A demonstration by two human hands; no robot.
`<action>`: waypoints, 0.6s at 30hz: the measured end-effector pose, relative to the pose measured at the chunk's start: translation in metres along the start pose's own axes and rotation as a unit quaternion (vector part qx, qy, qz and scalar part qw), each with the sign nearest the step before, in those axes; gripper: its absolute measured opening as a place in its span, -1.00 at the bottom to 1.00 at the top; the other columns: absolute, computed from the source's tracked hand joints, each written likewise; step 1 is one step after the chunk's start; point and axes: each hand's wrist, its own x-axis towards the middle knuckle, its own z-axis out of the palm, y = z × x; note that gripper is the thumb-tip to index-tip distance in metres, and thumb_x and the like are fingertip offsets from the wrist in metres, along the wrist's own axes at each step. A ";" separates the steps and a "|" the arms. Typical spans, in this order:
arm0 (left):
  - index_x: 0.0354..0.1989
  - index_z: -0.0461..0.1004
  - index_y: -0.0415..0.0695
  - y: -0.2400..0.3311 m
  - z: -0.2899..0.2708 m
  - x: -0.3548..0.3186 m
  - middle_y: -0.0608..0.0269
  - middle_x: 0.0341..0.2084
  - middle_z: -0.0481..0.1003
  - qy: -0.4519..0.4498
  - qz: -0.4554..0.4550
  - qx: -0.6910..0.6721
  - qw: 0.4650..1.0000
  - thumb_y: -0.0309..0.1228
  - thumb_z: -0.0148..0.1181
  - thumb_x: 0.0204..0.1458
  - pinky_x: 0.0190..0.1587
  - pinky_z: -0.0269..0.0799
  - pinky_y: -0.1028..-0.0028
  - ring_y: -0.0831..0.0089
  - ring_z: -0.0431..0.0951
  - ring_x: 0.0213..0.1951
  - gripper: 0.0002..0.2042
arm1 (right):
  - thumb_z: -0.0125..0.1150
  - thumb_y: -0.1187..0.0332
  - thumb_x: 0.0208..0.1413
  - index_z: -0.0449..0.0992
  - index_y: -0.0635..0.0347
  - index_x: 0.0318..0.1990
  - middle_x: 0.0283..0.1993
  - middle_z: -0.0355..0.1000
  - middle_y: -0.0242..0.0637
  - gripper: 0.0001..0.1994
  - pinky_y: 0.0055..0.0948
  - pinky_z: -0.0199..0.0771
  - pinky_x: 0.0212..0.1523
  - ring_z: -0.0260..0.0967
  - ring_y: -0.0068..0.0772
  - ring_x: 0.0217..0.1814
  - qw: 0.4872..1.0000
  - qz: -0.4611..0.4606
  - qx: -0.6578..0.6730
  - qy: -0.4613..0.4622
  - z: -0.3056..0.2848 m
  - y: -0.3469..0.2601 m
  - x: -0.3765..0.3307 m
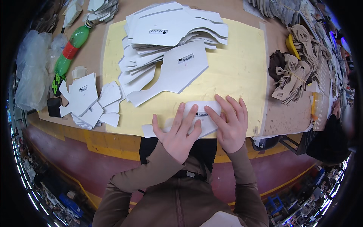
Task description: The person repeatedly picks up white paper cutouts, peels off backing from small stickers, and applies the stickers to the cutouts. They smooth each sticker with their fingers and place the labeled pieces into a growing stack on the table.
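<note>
With my left fingers (189,118) and right fingers (214,117) spread open on the white cut panel (206,126) beneath them, I should apply light, even pressure on both sides of its printed label (203,114) so it lies flat against the yellow sheet (242,56).

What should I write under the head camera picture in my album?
Left hand and right hand rest on a white piece over a yellow sheet, with more white pieces piled beyond.

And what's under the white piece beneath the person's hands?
The yellow sheet shows beyond the far edge of the white piece under the left hand and right hand; whatever lies directly beneath is covered.
</note>
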 end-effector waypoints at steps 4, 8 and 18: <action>-0.01 0.57 0.15 -0.002 0.004 -0.001 0.37 0.36 0.38 -0.004 0.004 -0.004 1.000 -0.40 0.13 0.13 0.34 -0.34 -0.39 0.29 0.30 0.43 -0.73 | 0.14 0.58 0.01 0.68 0.01 0.02 0.29 0.43 -0.20 -0.58 0.15 0.13 0.44 0.31 0.00 0.33 0.999 0.006 0.037 0.022 -0.001 0.002 0.001; 0.12 0.55 0.29 -0.003 0.005 -0.003 0.38 0.39 0.34 -0.016 0.000 -0.015 1.000 -0.44 0.13 0.11 0.32 -0.29 -0.39 0.29 0.29 0.43 -0.59 | 0.30 0.47 -0.01 0.68 -0.01 -0.02 0.26 0.45 -0.22 -0.66 0.15 0.15 0.41 0.31 -0.01 0.33 0.996 0.022 0.080 0.043 -0.001 0.003 0.001; 0.18 0.55 0.38 -0.001 0.002 0.001 0.44 0.41 0.32 -0.020 -0.014 -0.018 1.000 -0.49 0.12 0.09 0.31 -0.23 -0.39 0.24 0.26 0.45 -0.50 | 0.44 0.45 -0.07 0.72 0.03 -0.17 0.21 0.51 -0.27 -0.76 0.15 0.13 0.43 0.31 0.02 0.34 0.994 0.015 0.098 0.045 -0.002 0.003 0.006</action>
